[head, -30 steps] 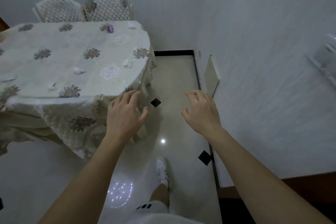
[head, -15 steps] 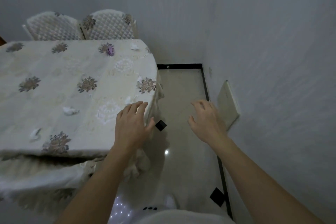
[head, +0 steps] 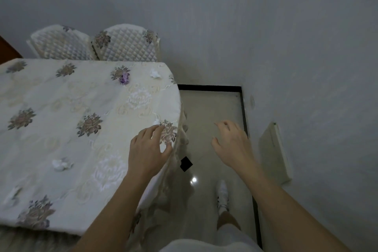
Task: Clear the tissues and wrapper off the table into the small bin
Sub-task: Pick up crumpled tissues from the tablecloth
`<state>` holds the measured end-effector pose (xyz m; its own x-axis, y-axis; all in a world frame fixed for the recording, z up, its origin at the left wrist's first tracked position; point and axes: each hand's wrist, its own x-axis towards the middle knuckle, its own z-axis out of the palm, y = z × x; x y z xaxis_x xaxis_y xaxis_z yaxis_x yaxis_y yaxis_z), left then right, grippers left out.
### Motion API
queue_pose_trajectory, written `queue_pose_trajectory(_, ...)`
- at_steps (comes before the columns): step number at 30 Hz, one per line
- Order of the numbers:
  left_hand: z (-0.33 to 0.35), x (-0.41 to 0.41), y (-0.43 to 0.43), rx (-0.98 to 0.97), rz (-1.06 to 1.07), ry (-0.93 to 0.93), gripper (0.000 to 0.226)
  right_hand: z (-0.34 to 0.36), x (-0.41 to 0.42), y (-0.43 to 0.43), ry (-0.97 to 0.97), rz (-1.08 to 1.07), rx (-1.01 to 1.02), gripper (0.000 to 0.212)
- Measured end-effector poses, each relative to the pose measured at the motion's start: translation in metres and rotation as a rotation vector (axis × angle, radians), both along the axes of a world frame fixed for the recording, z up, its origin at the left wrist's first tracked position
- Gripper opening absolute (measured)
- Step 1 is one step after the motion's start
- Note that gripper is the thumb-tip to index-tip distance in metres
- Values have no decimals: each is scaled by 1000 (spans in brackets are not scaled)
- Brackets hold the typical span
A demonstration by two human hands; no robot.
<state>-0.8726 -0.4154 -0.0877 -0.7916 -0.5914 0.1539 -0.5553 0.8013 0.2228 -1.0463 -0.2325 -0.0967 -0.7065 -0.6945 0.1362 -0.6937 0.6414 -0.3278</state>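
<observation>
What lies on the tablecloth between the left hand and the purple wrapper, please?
In the head view, only bare patterned tablecloth separates the left hand from the purple wrapper. A small tissue sits just off that line, by the fingertips.

Two quilted chairs (head: 61, 44) (head: 127, 44) are standing at the table's far edge, backs touching each other, w/ flower prints. Glossy floor (head: 210, 112) is reflecting a light spot; a black diamond tile (head: 185, 163) is lying nr the table's right edge. A white panel (head: 274, 151) is leaning on the grey wall (head: 306, 47). White shoe (head: 222, 194) is standing on the floor.
</observation>
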Motion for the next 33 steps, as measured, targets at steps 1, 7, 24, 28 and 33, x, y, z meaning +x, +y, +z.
queue_pose_trajectory(1, 0, -13, -6, -1, 18, 10, 55, -2, -16, -10, -15, 12, -8, 41)
queue_pose_trajectory(7, 9, -85, -39, 33, 166, 0, 57, -8, -106, -68, -96, 136, 7, 42)
queue_pose_trajectory(24, -13, -51, -52, 174, 791, 16, 47, -40, -132, -204, -286, 745, -9, 40)
queue_pose_trajectory(28, -27, -22, -36, 227, 905, 49, 44, -52, -115, -213, -282, 829, 20, 40)
queue_pose_trajectory(33, -60, 7, -20, 312, 1034, 89, 44, -66, -96, -231, -264, 882, 82, 38)
